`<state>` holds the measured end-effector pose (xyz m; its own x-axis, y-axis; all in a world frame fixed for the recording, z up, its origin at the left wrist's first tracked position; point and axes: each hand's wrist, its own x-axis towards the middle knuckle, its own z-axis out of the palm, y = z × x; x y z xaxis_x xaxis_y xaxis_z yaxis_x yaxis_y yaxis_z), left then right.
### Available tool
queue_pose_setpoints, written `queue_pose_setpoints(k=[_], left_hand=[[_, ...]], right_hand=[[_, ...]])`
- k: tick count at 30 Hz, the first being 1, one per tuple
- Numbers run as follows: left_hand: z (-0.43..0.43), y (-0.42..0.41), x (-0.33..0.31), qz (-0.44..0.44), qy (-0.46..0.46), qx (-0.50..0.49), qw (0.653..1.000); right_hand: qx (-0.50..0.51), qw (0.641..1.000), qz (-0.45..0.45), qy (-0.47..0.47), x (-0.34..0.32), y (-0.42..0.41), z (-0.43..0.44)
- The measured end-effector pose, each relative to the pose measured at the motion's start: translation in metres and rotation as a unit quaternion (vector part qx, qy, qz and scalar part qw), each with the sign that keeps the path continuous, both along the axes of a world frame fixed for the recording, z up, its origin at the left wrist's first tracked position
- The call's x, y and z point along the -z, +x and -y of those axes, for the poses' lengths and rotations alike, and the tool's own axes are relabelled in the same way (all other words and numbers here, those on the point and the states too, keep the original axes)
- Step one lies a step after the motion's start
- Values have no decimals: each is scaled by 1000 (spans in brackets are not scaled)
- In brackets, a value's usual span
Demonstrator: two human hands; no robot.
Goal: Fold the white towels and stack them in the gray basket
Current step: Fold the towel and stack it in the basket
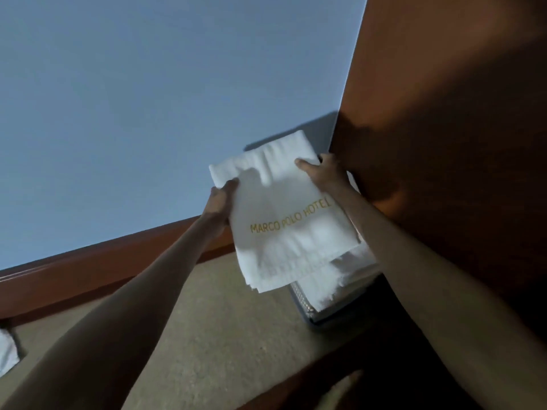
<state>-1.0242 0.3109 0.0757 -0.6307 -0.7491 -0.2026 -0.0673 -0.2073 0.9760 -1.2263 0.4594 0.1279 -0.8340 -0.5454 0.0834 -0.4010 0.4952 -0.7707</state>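
I hold a folded white towel (284,214) with gold lettering in the air, above the gray basket (305,303). My left hand (220,199) grips the towel's left edge. My right hand (324,170) grips its far right corner, thumb on top. Under the held towel, a stack of folded white towels (340,279) lies in the basket, whose mesh wall shows only at the front left. The rest of the basket is hidden by the towels and my right arm.
A brown wooden cabinet side (444,113) rises close on the right of the basket. A blue wall (148,99) with a brown skirting board (103,267) runs behind. The floor is beige carpet (207,335). Another white towel (7,350) lies at the left edge.
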Motion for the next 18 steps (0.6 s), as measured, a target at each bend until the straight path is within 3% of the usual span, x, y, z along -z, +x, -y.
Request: queue_pose_setpoints(k=[8,14,18], left_hand=[[-80,-123,1,27,32,38,998],[-87,-162,24,34,51,46,997],[-77,-161,50,106,42,52,992]], right_hand=[[107,993,-32,42,-13,-95,-78],[116,992,-28,29,30,-144,-83],[64,990,-43,117,64,-143,-79]])
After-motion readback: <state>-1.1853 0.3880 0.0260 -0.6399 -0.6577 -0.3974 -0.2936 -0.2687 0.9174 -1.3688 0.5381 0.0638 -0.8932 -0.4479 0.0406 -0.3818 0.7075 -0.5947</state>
